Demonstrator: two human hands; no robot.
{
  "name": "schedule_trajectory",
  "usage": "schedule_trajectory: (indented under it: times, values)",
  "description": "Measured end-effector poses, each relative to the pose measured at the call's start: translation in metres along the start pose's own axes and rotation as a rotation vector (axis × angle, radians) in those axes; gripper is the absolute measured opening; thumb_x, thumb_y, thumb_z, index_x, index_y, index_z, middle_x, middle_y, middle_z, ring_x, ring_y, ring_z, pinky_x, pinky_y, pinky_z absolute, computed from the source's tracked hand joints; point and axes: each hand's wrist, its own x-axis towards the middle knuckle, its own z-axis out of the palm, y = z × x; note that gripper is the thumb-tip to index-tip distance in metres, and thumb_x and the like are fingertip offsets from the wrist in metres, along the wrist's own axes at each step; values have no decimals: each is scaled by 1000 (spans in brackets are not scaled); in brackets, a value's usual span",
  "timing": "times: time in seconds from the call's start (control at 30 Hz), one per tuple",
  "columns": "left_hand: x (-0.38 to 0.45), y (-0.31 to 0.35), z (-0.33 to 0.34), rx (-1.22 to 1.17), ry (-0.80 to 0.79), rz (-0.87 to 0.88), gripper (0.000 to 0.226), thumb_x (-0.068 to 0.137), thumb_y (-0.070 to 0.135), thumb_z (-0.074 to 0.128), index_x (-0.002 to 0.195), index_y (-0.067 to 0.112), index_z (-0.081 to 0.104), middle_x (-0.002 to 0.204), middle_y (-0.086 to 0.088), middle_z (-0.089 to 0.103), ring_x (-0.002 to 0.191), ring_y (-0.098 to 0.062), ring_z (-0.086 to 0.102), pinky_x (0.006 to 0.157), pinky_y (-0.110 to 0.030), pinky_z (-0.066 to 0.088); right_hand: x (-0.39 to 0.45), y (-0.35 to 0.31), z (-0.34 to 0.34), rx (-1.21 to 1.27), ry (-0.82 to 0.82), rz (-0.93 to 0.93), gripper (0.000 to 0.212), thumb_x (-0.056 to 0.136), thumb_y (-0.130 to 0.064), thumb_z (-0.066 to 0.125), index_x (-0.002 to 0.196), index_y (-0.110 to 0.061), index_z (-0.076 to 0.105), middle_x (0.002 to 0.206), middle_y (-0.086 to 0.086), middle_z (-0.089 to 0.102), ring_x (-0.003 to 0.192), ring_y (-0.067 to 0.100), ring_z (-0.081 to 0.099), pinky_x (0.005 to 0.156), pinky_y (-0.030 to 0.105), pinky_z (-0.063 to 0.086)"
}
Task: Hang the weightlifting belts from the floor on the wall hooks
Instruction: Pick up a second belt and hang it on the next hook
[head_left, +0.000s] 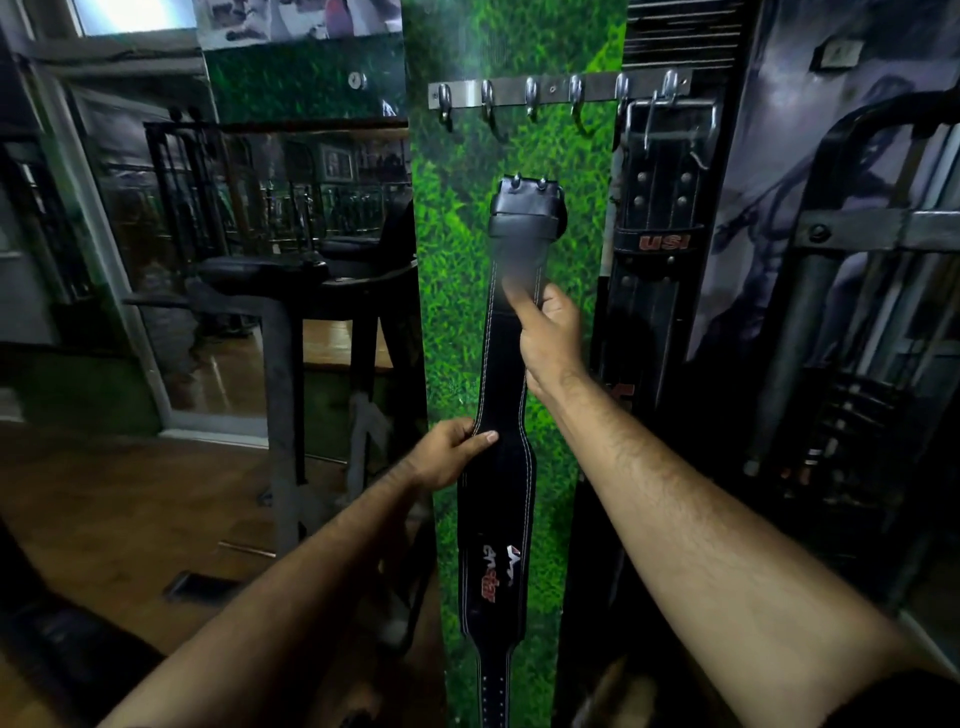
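Black belt (501, 467) held upright before green panel, buckle (527, 200) well below hook rail (558, 89). Right hand (550, 332) grips upper strap, left hand (449, 449) pinches its edge. Risk: the buckle missing an empty hook; strap slips, belt drops.

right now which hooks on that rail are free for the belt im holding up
On the hook rail, the four hooks left of the hanging belt look bare, over green wall panel. The right end is crowded: that belt's buckle hangs there. The right hand and left hand grip the held belt below the middle hooks.
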Motion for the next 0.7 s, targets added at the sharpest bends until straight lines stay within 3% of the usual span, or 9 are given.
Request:
schedule_trajectory:
  times: [0.07, 0.1, 0.2, 0.27, 0.33, 0.5, 0.6, 0.7]
  values:
    - [-3, 5, -4, 47, -57, -40, 24, 98, 17, 59, 102, -6, 64, 99, -11, 69, 89, -20, 64, 84, -39, 53, -3, 1, 0, -5, 5, 14, 2, 92, -12, 68, 93, -10, 69, 92, 6, 73, 88, 18, 67, 82, 32, 55]
    - [-3, 11, -7, 108, -107, -60, 20, 98, 16, 59, 101, -3, 65, 100, -11, 69, 85, -14, 65, 82, -33, 53, -3, 0, 0, -6, 1, 11, 1, 93, -11, 68, 92, -11, 69, 91, 5, 74, 88, 17, 67, 82, 31, 55]
    - [0, 45, -21, 336, -202, -101, 19, 94, 22, 66, 78, 14, 60, 69, 7, 63, 55, 2, 53, 55, -13, 45, -2, -2, -3, -34, -3, 0, 7, 93, -11, 68, 89, -15, 69, 90, 3, 74, 86, 13, 68, 81, 29, 55]
    - [6, 80, -33, 199, -132, -47, 22, 93, 25, 67, 76, 16, 57, 64, 8, 59, 59, -5, 54, 53, -15, 46, -1, -3, -4, -40, -4, 0, 7, 95, -11, 66, 91, -16, 68, 90, 2, 74, 83, 10, 68, 76, 24, 55]
    - [16, 111, -42, -21, -47, 72, 20, 93, 32, 65, 92, 12, 60, 83, -5, 60, 78, -17, 58, 65, -24, 53, 3, -4, -3, -21, -13, 11, 7, 96, -11, 63, 92, -16, 66, 89, 2, 73, 80, 10, 67, 72, 23, 54]
    - [30, 121, -5, -242, 153, 327, 26, 100, 26, 48, 104, 5, 61, 94, -7, 64, 87, -16, 60, 78, -30, 49, 14, -15, 3, 27, -32, 9, 5, 96, -11, 62, 94, -14, 66, 88, 3, 72, 75, 9, 66, 69, 23, 54]
    - [32, 90, 23, -186, 331, 392, 33, 99, 31, 46, 102, 2, 61, 94, -8, 63, 89, -16, 56, 83, -37, 49, 17, -21, 3, -6, 0, -26, 7, 95, -9, 63, 91, -14, 65, 83, 1, 70, 70, 6, 65, 66, 22, 53]
    - [34, 64, 28, -55, 366, 337, 41, 97, 45, 48, 89, 5, 58, 83, 1, 60, 79, -11, 52, 74, -46, 48, 18, -15, -4, -49, 11, -45, 5, 94, -11, 64, 91, -14, 66, 83, 1, 71, 74, 9, 64, 68, 24, 53]
